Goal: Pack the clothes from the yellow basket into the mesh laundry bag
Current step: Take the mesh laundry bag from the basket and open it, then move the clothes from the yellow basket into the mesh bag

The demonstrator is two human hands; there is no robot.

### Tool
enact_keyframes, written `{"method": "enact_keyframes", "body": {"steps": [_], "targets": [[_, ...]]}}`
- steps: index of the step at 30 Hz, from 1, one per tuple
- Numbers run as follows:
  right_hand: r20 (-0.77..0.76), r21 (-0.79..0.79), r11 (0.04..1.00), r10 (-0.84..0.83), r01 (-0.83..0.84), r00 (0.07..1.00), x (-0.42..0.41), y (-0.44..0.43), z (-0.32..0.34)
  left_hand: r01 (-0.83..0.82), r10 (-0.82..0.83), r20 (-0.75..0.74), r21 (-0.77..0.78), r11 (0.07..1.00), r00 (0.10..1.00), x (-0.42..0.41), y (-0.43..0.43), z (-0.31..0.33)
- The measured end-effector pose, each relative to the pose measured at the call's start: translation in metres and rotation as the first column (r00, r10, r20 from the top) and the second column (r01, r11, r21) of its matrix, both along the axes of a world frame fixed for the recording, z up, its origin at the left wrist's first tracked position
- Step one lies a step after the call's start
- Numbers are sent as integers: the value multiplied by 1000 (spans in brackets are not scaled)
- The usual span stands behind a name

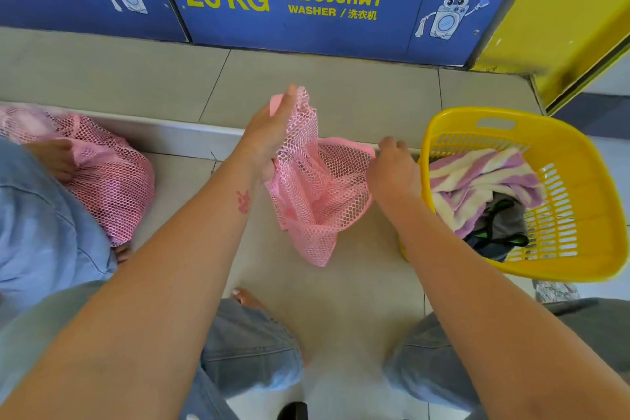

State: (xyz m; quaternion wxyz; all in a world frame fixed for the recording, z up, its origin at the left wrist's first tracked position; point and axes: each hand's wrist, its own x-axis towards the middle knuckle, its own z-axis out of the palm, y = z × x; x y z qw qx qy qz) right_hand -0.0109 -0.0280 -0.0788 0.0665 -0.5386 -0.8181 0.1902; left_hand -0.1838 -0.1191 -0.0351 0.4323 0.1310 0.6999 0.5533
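Centre frame, left hand [272, 133] and right hand [392, 171] pinch the limp pink mesh laundry bag [318, 204] open. Either slipping could collapse its mouth.

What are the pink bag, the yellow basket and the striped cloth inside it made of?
The bag looks like soft synthetic mesh, perhaps polyester or nylon; it has open holes all over and hangs limp. The basket is moulded plastic, smooth and slightly glossy, with slotted walls and a cut-out handle. The striped cloth is fluffy terry or fleece, probably a towel; its surface looks fuzzy and matte.
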Motion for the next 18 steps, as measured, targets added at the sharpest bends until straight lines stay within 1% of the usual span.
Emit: {"method": "enact_keyframes", "body": {"steps": [2,5,7,9,11,13,16,18], "targets": [[-115,65,998,27,-20,993,2,1,9,25,-24,22,-27,999,999,7,3,1],[-281,168,986,44,4,959,13,7,22,-25,26,87,-19,1000,996,15,9,0],[-335,226,973,24,55,942,27,15,29,-50,47,110,26,998,993,21,15,0],[-335,248,963,-18,106,942,45,26,31,-62,52,143,63,996,988,30,21,0],[-247,241,959,-88,150,965,67,38,26,-65,48,168,98,993,985,40,28,-1],[-133,192,959,-183,206,974,89,49,15,-64,43,181,112,992,982,48,34,-3],[33,16,935,-354,353,935,115,63,-2,-42,23,179,104,994,983,60,41,-8],[181,-52,921,-371,386,911,126,72,-13,-17,-3,175,116,993,985,65,47,-14]]}}
